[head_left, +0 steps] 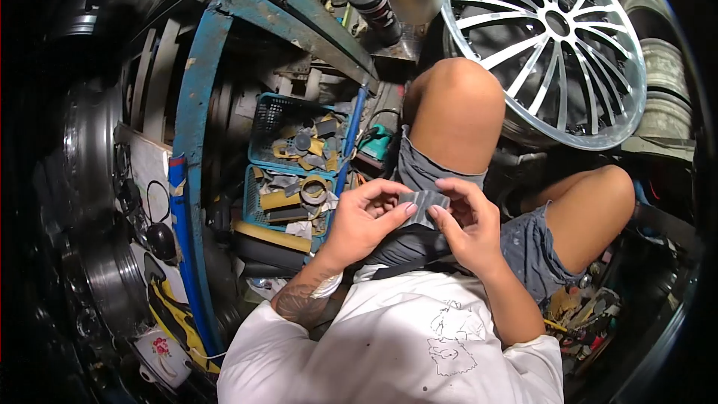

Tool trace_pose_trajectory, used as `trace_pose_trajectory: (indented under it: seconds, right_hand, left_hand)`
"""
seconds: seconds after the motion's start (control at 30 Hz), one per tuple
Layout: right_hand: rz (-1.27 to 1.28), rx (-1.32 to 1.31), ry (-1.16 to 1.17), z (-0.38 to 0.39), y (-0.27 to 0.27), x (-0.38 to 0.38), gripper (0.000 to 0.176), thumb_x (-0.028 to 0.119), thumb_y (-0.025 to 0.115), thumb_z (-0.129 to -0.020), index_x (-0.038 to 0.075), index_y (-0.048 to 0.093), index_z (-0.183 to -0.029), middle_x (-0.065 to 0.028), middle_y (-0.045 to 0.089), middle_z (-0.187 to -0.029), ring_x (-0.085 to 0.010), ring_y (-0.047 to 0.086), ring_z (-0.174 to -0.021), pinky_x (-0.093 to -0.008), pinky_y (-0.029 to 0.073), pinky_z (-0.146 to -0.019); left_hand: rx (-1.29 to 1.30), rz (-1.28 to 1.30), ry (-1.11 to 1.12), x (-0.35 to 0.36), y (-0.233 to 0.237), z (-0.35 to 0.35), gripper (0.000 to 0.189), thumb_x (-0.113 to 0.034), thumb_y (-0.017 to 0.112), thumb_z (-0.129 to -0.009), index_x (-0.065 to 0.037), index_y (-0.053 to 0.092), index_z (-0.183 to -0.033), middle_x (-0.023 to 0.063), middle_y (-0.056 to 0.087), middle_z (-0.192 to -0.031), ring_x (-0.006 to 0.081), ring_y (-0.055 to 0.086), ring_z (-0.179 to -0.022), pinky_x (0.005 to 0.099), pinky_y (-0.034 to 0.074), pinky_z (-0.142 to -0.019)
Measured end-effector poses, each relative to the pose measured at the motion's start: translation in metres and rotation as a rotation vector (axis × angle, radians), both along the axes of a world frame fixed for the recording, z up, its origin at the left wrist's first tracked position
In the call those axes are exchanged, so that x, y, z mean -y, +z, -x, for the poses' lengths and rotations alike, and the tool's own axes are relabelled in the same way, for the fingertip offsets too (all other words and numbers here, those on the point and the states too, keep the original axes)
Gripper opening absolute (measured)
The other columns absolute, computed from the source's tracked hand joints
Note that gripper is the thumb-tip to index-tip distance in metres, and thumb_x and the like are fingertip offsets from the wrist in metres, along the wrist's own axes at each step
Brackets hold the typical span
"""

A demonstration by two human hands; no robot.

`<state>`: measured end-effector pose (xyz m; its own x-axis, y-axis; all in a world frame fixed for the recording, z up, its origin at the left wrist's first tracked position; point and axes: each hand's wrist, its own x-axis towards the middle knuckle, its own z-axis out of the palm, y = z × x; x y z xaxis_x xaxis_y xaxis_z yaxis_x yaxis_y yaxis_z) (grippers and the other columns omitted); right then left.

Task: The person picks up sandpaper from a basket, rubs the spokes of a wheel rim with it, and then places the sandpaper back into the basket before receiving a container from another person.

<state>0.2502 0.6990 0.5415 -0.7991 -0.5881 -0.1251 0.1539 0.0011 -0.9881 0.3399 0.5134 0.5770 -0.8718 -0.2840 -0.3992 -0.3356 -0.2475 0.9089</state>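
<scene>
My left hand and my right hand meet above my lap. Between them is a small, dark grey, creased piece of sandpaper. The left thumb and fingers pinch its left side, while the right thumb presses on its lower right edge. My right fingers curl behind it, partly hidden. Left of my hands, a blue basket holds scraps of sandpaper and grey blocks. A second blue basket in front of it contains a tape-like roll and more pieces.
A multi-spoke alloy wheel lies face up beyond my knees. Behind the baskets stands a dark bottle with a red cap. A blue metal frame rises on the left. More wheels are stacked at the far right.
</scene>
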Motion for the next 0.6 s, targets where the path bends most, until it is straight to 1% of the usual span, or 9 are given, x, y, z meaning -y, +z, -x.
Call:
trace_pose_trajectory:
  seconds: [0.07, 0.13, 0.17, 0.27, 0.33, 0.4, 0.47, 0.5, 0.6]
  right_hand:
    - [-0.044, -0.146, -0.006, -0.005, 0.001, 0.000, 0.028, -0.004, 0.074, -0.090, -0.001, 0.069, -0.117, -0.0103, 0.072, -0.095, -0.0133, 0.069, -0.080, -0.0260, 0.055, -0.073]
    - [-0.076, -0.371, 0.030, -0.005, -0.003, 0.000, 0.027, -0.003, 0.074, -0.089, 0.000, 0.070, -0.116, -0.0131, 0.073, -0.093, -0.0192, 0.071, -0.078, -0.0288, 0.056, -0.073]
    - [-0.076, -0.467, 0.057, -0.005, -0.001, 0.002, 0.026, -0.004, 0.073, -0.087, 0.001, 0.071, -0.112, -0.0144, 0.073, -0.091, -0.0274, 0.072, -0.077, -0.0335, 0.057, -0.072]
    - [-0.075, -0.731, 0.117, -0.006, -0.016, 0.010, 0.032, -0.002, 0.076, -0.075, 0.006, 0.073, -0.106, -0.0075, 0.072, -0.087, -0.0241, 0.069, -0.072, -0.0332, 0.055, -0.064]
    - [-0.071, -0.781, 0.088, -0.007, -0.025, 0.013, 0.033, 0.001, 0.077, -0.072, 0.008, 0.074, -0.104, -0.0057, 0.072, -0.086, -0.0217, 0.069, -0.072, -0.0315, 0.054, -0.062]
    - [-0.066, -0.805, 0.066, -0.008, -0.029, 0.014, 0.033, 0.003, 0.077, -0.070, 0.009, 0.075, -0.102, -0.0042, 0.072, -0.084, -0.0200, 0.069, -0.070, -0.0304, 0.053, -0.060]
    - [-0.056, -0.810, 0.059, -0.004, -0.031, 0.014, 0.032, 0.004, 0.077, -0.068, 0.010, 0.076, -0.099, -0.0031, 0.071, -0.082, -0.0189, 0.068, -0.069, -0.0298, 0.053, -0.059]
    - [-0.045, -0.809, 0.044, -0.003, -0.032, 0.014, 0.032, 0.003, 0.076, -0.068, 0.009, 0.076, -0.099, -0.0030, 0.071, -0.081, -0.0189, 0.068, -0.067, -0.0299, 0.053, -0.059]
    - [-0.017, -0.812, 0.016, 0.001, -0.034, 0.015, 0.032, 0.002, 0.074, -0.067, 0.008, 0.076, -0.097, -0.0026, 0.070, -0.077, -0.0185, 0.066, -0.063, -0.0298, 0.052, -0.058]
  left_hand:
    - [0.030, -0.075, -0.017, 0.020, -0.012, -0.008, 0.021, -0.006, 0.077, -0.094, 0.003, 0.070, -0.112, 0.0026, 0.071, -0.097, 0.0055, 0.065, -0.087, 0.0221, 0.054, -0.078]
    - [-0.034, -0.413, 0.144, 0.051, -0.044, -0.020, 0.020, -0.011, 0.067, -0.101, 0.001, 0.066, -0.117, 0.0072, 0.074, -0.100, 0.0139, 0.072, -0.090, 0.0295, 0.059, -0.085]
    - [0.004, -0.465, 0.219, 0.071, -0.058, -0.023, 0.020, -0.011, 0.064, -0.103, 0.000, 0.066, -0.119, 0.0081, 0.074, -0.103, 0.0156, 0.072, -0.093, 0.0318, 0.060, -0.087]
    - [0.085, -0.438, 0.362, 0.156, -0.139, -0.047, 0.025, -0.015, 0.060, -0.106, -0.001, 0.066, -0.125, 0.0093, 0.074, -0.112, 0.0166, 0.071, -0.099, 0.0339, 0.059, -0.091]
    - [0.287, -0.069, 0.383, 0.209, -0.176, -0.061, 0.025, -0.016, 0.062, -0.105, -0.001, 0.070, -0.124, 0.0088, 0.074, -0.116, 0.0172, 0.071, -0.098, 0.0337, 0.058, -0.089]
    - [0.277, 0.593, 0.264, 0.264, -0.213, -0.074, 0.024, -0.019, 0.065, -0.103, -0.004, 0.074, -0.120, 0.0102, 0.075, -0.115, 0.0165, 0.070, -0.102, 0.0324, 0.055, -0.087]
    - [0.455, 0.852, 0.215, 0.293, -0.210, -0.068, 0.024, -0.021, 0.070, -0.097, -0.008, 0.078, -0.115, 0.0131, 0.075, -0.110, 0.0239, 0.071, -0.102, 0.0362, 0.054, -0.089]
    - [0.523, 1.292, 0.031, 0.303, -0.210, -0.066, 0.032, -0.024, 0.071, -0.092, -0.012, 0.076, -0.120, 0.0155, 0.073, -0.113, 0.0320, 0.068, -0.107, 0.0432, 0.052, -0.094]
    - [0.613, 1.678, -0.086, 0.293, -0.223, -0.044, 0.038, -0.026, 0.068, -0.090, -0.012, 0.073, -0.126, 0.0159, 0.071, -0.122, 0.0371, 0.064, -0.115, 0.0501, 0.049, -0.098]
